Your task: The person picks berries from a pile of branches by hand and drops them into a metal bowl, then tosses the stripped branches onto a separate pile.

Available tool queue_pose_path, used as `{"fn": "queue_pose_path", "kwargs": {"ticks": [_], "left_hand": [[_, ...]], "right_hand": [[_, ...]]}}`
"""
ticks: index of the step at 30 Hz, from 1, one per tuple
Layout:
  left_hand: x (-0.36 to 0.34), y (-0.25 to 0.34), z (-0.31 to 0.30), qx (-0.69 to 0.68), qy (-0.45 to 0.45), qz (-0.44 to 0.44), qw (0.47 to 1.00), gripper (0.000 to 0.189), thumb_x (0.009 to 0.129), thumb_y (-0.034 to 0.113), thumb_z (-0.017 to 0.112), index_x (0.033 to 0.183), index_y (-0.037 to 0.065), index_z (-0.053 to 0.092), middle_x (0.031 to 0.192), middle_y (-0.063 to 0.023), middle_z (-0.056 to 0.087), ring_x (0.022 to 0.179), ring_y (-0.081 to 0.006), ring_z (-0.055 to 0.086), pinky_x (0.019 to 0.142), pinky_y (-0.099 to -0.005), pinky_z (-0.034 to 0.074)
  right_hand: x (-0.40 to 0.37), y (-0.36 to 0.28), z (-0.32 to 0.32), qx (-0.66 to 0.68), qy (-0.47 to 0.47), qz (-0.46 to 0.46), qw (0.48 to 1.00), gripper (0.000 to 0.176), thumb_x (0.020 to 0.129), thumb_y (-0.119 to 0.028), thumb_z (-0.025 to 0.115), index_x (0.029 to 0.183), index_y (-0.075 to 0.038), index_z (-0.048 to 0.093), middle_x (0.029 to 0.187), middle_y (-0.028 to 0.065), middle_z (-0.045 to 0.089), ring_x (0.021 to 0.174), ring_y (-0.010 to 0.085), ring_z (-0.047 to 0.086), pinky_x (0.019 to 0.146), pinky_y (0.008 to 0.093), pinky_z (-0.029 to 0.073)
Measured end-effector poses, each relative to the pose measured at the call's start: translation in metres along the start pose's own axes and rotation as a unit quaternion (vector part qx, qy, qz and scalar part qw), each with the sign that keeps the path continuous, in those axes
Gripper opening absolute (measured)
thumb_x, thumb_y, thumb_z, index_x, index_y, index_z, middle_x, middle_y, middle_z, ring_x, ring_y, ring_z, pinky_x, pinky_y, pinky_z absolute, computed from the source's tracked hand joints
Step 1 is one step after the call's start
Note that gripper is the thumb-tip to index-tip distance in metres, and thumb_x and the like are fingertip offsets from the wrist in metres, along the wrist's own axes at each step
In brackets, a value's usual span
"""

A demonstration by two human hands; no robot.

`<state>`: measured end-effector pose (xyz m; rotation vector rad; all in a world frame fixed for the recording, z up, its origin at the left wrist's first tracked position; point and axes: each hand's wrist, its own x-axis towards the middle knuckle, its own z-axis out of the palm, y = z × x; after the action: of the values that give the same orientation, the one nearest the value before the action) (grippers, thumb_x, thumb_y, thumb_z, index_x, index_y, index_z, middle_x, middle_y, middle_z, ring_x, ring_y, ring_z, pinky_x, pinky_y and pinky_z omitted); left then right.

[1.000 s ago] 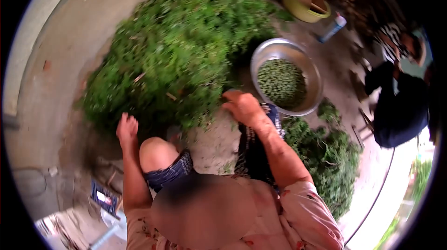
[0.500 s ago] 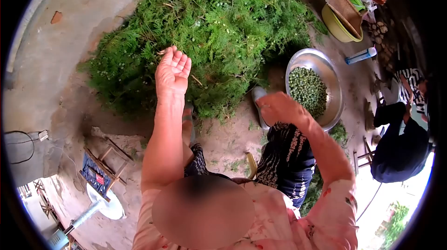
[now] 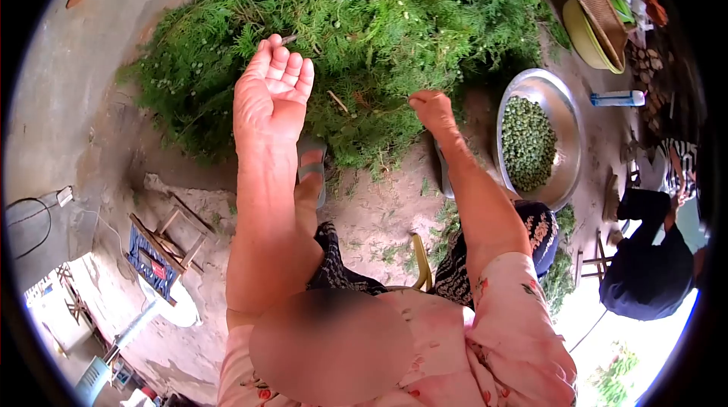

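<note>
A big heap of green conifer branches point(image 3: 356, 20) with small pale cones lies in front of me. Over its left part my left hand point(image 3: 274, 92) is turned palm up, the fingers curled and a thin brown twig point(image 3: 287, 40) pinched at their tips. My right hand point(image 3: 434, 113) is closed at the heap's lower right edge; whatever its fingers hold is hidden. To the right of that hand stands a wide metal basin point(image 3: 565, 153), partly filled with small round green cones point(image 3: 527, 141).
Beyond the basin are a yellow tub point(image 3: 588, 39) with a basket, and a blue-and-white tube point(image 3: 618, 98). Another person point(image 3: 648, 255) sits at the far right. A small wooden folding stool point(image 3: 155, 263) and a white fan point(image 3: 178, 312) stand at the lower left.
My right hand has moved from near the basin leftward and forward to the heap's edge. My left hand stays palm up with the twig, slightly farther forward. The view has shifted somewhat.
</note>
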<state>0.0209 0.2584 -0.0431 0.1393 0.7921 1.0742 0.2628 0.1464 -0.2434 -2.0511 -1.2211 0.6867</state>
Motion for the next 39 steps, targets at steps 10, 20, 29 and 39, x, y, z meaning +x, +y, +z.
{"fn": "queue_pose_path", "kwargs": {"ticks": [10,20,29,39], "left_hand": [[-0.003,0.006,-0.003,-0.029,-0.010,-0.015,0.999,0.015,0.087,0.018,0.052,0.090,0.004,0.058,0.066,0.0009,0.058,0.066,-0.0140,0.055,0.074,-0.0337,0.048],[-0.011,0.003,-0.001,0.031,-0.002,-0.007,0.999,0.013,0.080,0.018,0.063,0.087,0.008,0.061,0.071,-0.0003,0.057,0.067,-0.0126,0.054,0.070,-0.0286,0.047],[-0.037,-0.049,0.029,0.325,-0.125,0.017,0.937,0.016,0.078,0.020,0.066,0.088,0.008,0.065,0.076,0.0013,0.062,0.070,-0.0081,0.055,0.061,-0.0233,0.042],[-0.037,-0.064,0.038,0.207,-0.162,0.129,0.956,0.007,0.080,0.004,0.061,0.083,-0.003,0.062,0.073,-0.0027,0.061,0.065,-0.0053,0.053,0.058,-0.0193,0.039]], "right_hand": [[-0.013,-0.016,0.054,-0.404,-0.103,-0.014,0.909,0.009,0.071,-0.014,0.064,0.080,-0.012,0.066,0.105,0.0125,0.047,0.089,0.0280,0.057,0.069,0.0352,0.049],[0.008,-0.105,-0.050,0.055,0.020,0.041,0.997,0.018,0.073,-0.018,0.067,0.082,-0.003,0.066,0.067,0.0033,0.061,0.059,0.0112,0.053,0.057,0.0262,0.044],[-0.044,-0.206,-0.074,0.148,0.185,-0.116,0.965,0.011,0.072,-0.004,0.067,0.082,-0.001,0.065,0.077,0.0079,0.062,0.069,0.0166,0.058,0.063,0.0269,0.046],[-0.059,-0.213,-0.078,0.179,0.123,-0.160,0.963,0.014,0.071,-0.003,0.068,0.084,-0.003,0.065,0.078,0.0103,0.062,0.072,0.0212,0.058,0.064,0.0299,0.047]]}}
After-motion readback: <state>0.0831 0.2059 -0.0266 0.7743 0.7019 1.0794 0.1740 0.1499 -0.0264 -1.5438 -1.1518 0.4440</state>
